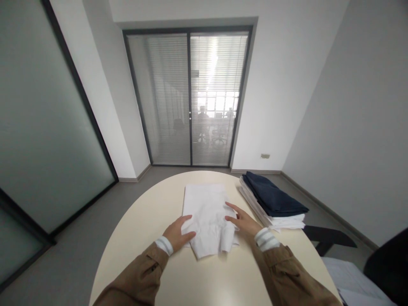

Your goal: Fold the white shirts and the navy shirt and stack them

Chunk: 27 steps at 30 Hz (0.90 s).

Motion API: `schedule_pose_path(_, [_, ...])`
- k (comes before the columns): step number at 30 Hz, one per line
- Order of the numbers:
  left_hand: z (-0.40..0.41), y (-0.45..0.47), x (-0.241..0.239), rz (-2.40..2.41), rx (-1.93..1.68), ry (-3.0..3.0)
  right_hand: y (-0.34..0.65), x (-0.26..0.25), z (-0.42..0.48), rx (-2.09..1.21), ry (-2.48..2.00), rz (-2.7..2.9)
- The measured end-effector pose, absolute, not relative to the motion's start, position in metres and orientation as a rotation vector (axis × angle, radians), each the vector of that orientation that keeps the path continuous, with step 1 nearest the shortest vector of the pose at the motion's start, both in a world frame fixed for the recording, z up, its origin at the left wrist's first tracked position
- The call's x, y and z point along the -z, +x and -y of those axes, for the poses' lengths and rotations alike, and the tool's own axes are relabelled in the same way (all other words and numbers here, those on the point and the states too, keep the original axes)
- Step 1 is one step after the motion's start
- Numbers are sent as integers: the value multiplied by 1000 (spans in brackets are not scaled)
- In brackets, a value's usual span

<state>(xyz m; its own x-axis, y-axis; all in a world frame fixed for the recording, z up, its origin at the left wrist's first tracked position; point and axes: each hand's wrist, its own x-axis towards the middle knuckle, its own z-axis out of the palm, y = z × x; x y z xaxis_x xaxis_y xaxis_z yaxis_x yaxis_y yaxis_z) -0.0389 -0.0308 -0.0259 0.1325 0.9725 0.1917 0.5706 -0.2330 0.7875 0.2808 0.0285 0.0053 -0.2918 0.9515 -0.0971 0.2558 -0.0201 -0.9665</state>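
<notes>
A folded white garment [205, 212] lies on the round cream table [140, 225] in front of me, its near end uneven with a rolled flap at the right. My left hand [179, 231] rests at its left edge, thumb and fingers apart. At the opposite edge, my right hand [244, 219] has its fingers spread over the cloth. Neither hand visibly grips it, though some fingertips are hidden at the edges. Which kind of garment it is I cannot tell.
To the right, a stack of folded white cloths [287, 222] carries a dark navy folded cloth [274, 196] on top. Beyond the table's right side are a black chair [390, 265] and more white material [353, 280]. Glass doors with blinds [191, 100] stand behind the table.
</notes>
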Motion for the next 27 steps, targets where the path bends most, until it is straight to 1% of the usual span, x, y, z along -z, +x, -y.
schedule_pose_path(4, [25, -42, 29, -1408, -1015, 1791, 276, -3, -26, -1573, -1205, 1617])
schedule_pose_path(9, [14, -49, 30, -1202, -1090, 1471, 278, 10, -27, -1625, -1106, 1689])
schedule_pose_path(12, [16, -50, 27, -1240, -1011, 1425, 280, 7, -25, -1653, -1079, 1716])
schedule_pose_path(15, [25, -47, 19, -1349, -894, 1600, 281, 1, -20, -1683, -1044, 1759])
schedule_pose_path(19, [35, -40, 10, -1354, -750, 1709, 282, 3, -21, -1702, -1034, 1804])
schedule_pose_path(21, [33, -38, 10, -1379, -778, 1719, 282, 9, -25, -1677, -1002, 1765])
schedule_pose_path(27, [22, -38, 19, -1456, -1045, 1725, 275, 15, -35, -1444, -992, 1686])
